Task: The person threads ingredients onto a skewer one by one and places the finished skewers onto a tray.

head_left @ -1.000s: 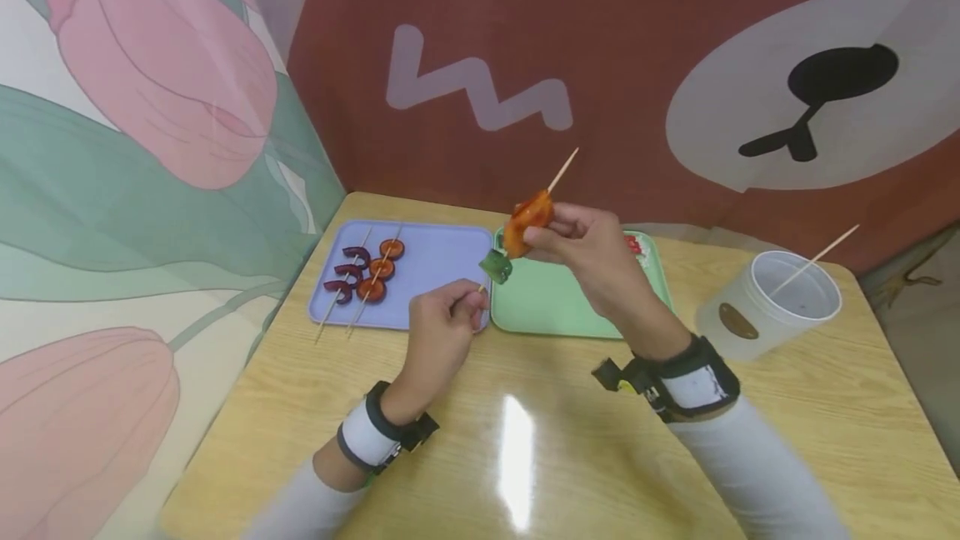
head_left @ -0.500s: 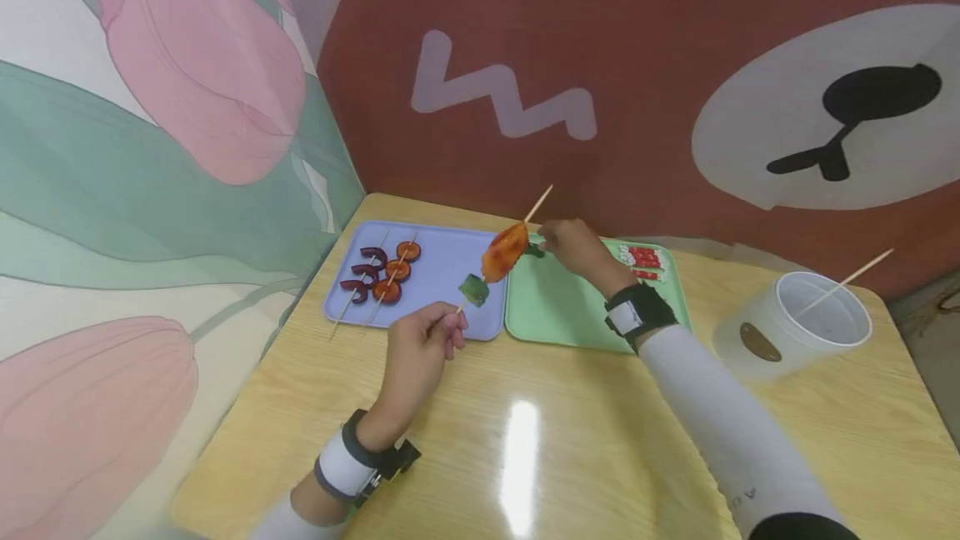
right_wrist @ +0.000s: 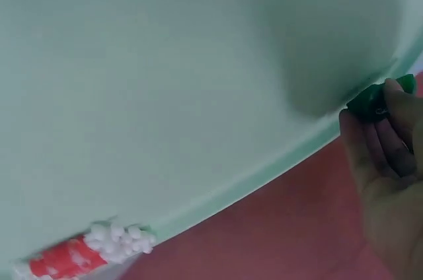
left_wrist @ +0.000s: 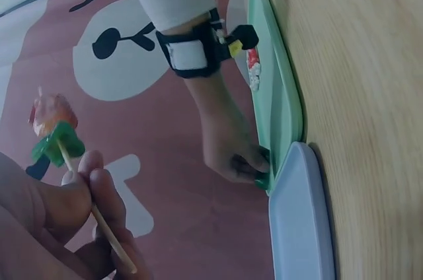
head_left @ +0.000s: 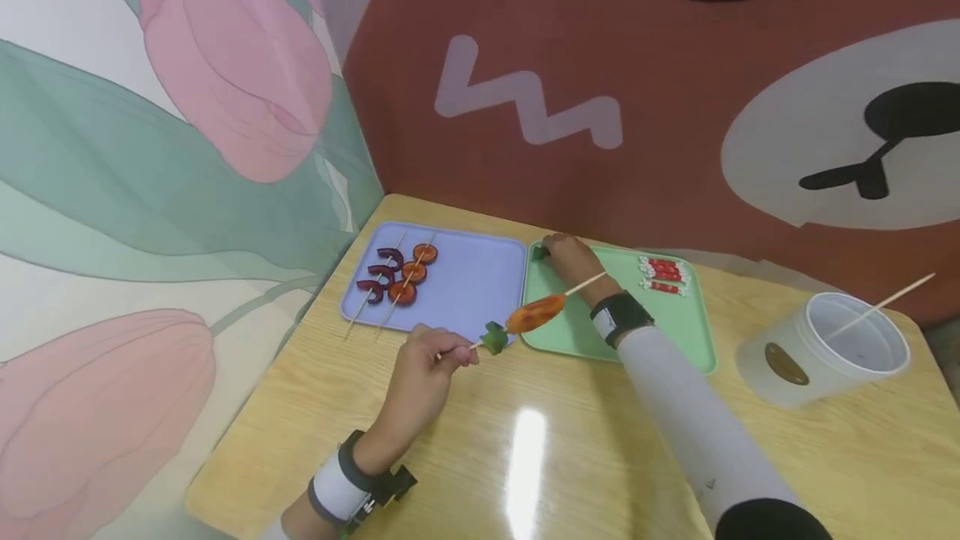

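Observation:
My left hand (head_left: 422, 377) pinches a wooden skewer (head_left: 586, 283) near its lower end. On that skewer sit a green pepper-like piece (head_left: 494, 337), close to the fingers, and an orange-brown glazed piece (head_left: 536, 313) beyond it. At the far left corner of the green tray (head_left: 577, 346), my right hand (head_left: 573, 263) pinches another dark green piece (right_wrist: 371, 103) between thumb and fingers, as the right wrist view shows. The left wrist view also has this green piece (left_wrist: 262, 180) at the right fingertips, low by the tray's rim.
A lavender tray (head_left: 480, 273) adjoins on the left, bearing a skewer of round orange slices (head_left: 413, 272) and one of dark red curled pieces (head_left: 381, 272). Several red-and-white sticks (head_left: 664, 275) lie in the green tray. A whitish tub (head_left: 817, 348) holding a skewer stands right. Painted walls border the table.
My right hand has left the orange-brown piece, reached to the green tray's far corner and taken hold of a green piece. The left hand's skewer has tilted down towards the right.

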The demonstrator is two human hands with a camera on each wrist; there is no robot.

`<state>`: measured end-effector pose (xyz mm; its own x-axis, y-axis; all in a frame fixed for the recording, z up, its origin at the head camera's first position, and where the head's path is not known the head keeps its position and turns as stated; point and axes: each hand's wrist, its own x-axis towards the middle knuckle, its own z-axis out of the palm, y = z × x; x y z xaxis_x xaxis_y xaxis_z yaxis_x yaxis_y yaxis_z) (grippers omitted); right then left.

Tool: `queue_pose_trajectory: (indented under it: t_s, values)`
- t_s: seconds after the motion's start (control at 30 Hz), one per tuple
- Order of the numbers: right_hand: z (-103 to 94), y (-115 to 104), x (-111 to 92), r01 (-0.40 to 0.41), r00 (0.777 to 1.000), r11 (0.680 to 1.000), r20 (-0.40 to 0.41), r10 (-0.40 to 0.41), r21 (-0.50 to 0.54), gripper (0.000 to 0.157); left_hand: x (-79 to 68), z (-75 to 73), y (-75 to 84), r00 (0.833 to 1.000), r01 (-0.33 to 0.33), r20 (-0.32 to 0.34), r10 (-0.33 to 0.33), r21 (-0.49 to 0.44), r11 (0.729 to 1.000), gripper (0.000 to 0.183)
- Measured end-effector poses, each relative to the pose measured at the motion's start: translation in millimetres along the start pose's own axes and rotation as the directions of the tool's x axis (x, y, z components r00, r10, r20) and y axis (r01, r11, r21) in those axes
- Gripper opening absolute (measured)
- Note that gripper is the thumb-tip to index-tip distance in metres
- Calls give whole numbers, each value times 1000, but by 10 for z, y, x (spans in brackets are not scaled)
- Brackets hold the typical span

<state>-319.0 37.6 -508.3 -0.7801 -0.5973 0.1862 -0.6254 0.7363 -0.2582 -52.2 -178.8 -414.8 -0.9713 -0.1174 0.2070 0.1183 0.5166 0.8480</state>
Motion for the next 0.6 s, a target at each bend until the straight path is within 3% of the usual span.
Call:
queue_pose_trajectory:
  t_s: [0.1, 0.17, 0.23, 0.33, 0.4, 0.47, 0.5, 0.6]
  values:
    - [-74, 32, -41, -88, 996, 986, -8, 90, 140, 14, -11, 7, -7, 999, 6, 34, -7, 25, 1000, 16]
    - [-175, 44, -106, -167, 985, 943, -1, 175, 287, 21, -18, 25, -14, 998, 2, 61, -4, 33, 999, 15]
    - [-301, 37, -195, -237, 967, 872, 18, 253, 428, 32, -25, 47, -24, 997, -6, 81, 3, 41, 999, 15]
    - [-507, 13, -354, -286, 944, 712, 62, 323, 641, 44, -24, 85, -49, 996, -10, 91, 7, 36, 999, 14]
    - [-647, -13, -468, -285, 936, 601, 82, 343, 746, 49, -13, 111, -62, 996, 3, 89, -4, 15, 1000, 14]
    - [-781, -38, -578, -266, 933, 513, 85, 348, 816, 51, 3, 131, -68, 997, 9, 80, -8, -14, 1000, 14]
    - [-844, -49, -630, -259, 930, 485, 82, 357, 835, 50, 12, 140, -69, 997, 14, 75, -12, -29, 999, 14]
    - [-1033, -83, -765, -233, 925, 455, 51, 376, 859, 48, 36, 161, -66, 998, 10, 56, -7, -53, 999, 14]
